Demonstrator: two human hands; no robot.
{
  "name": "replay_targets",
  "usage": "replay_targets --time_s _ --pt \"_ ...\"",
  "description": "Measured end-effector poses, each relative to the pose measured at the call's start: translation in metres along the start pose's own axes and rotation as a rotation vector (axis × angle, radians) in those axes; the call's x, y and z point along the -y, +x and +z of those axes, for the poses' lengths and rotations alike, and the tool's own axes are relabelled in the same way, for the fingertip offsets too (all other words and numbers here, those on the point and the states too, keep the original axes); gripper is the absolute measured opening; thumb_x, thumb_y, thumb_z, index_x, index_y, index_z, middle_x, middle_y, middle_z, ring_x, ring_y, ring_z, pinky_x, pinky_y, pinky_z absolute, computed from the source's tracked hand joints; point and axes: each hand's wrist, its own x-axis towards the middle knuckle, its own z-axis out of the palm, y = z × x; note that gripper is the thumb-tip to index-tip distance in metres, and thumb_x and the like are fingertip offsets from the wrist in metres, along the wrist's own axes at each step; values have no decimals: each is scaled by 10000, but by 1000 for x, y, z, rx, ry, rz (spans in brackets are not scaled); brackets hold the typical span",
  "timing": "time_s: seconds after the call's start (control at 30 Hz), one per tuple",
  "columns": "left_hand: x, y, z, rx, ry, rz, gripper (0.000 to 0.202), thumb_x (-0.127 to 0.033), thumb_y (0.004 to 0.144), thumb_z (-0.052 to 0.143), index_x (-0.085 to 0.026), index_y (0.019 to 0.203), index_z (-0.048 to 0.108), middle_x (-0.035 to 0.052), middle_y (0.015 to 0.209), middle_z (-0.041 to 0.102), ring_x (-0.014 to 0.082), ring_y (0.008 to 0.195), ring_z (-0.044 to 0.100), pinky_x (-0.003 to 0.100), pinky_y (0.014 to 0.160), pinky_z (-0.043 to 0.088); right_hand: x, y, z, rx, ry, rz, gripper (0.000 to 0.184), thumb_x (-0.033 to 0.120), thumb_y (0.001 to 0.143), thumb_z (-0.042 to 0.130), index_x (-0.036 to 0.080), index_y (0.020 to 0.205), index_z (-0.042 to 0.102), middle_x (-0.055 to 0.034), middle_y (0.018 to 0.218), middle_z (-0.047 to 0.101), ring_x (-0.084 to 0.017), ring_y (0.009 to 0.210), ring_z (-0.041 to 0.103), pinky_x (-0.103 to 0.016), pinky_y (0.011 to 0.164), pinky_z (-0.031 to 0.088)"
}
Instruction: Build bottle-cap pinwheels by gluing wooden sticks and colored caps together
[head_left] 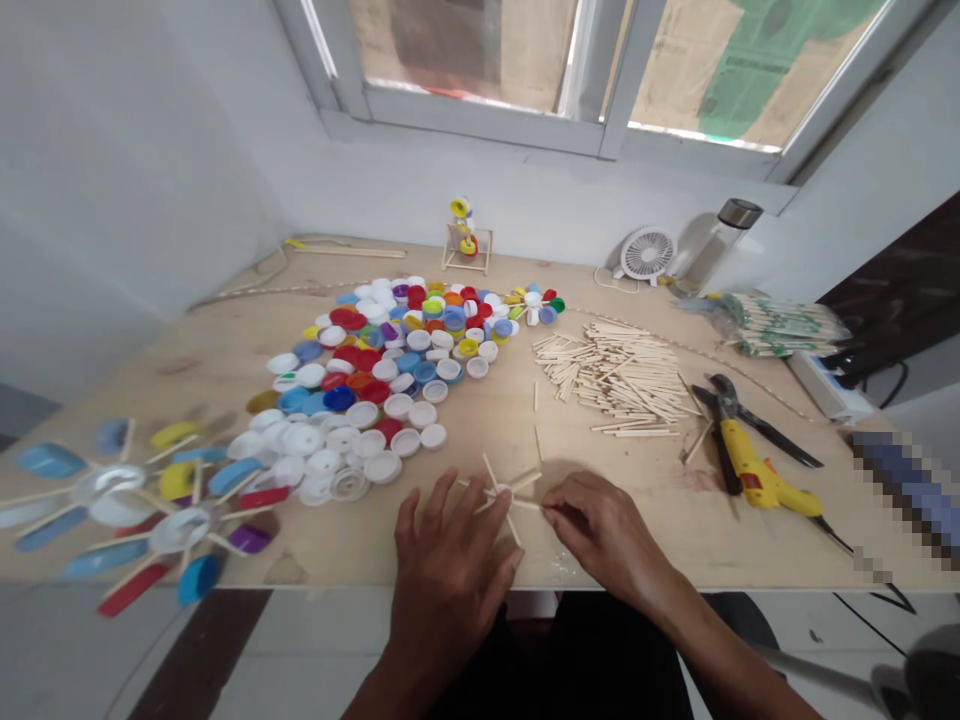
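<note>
the right hand pinches its fingertips together on a small star of pale wooden craft sticks, which sits on a light plywood tabletop. the left hand rests just beside it, fingers spread apart. the star carries no caps yet. beyond lie a heap of loose wooden sticks, a field of multicoloured plastic bottle caps, and, at the left, two finished-looking wheels of sticks and caps.

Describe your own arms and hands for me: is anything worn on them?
Both are bare. The left hand and the right hand wear no gloves, and no rings or watch show. The right forearm has no sleeve in view. Dark clothing shows between the arms.
</note>
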Motion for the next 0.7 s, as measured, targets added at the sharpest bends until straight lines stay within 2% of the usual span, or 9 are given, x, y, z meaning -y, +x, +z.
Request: replay_targets --time_s 0.23,0.53,0.7 --pt "0 -1 3 -36 -48 -25 388 -405 803 629 -234 1150 659 114 1217 664 375 1272 440 604 1068 221 -1 1 0 12 4 -5 154 203 918 508 199 862 651 -31 803 639 -169 795 580 -277 732 428" --pt "0 -1 4 -53 -46 -21 393 -428 793 640 -239 1136 663 116 1210 663 370 1285 428 606 1073 217 -2 0 2 0 6 -11 166 210 921 494 199 877 654 -31 806 642 -169 792 577 -283 735 430" --pt "1 -1 0 8 47 27 376 -358 807 631 -251 1167 638 103 1240 644 373 1286 426 600 1058 251 -3 0 0 -11 30 -5 171 221 921 482 197 853 637 -27 806 641 -167 790 584 -275 725 431"
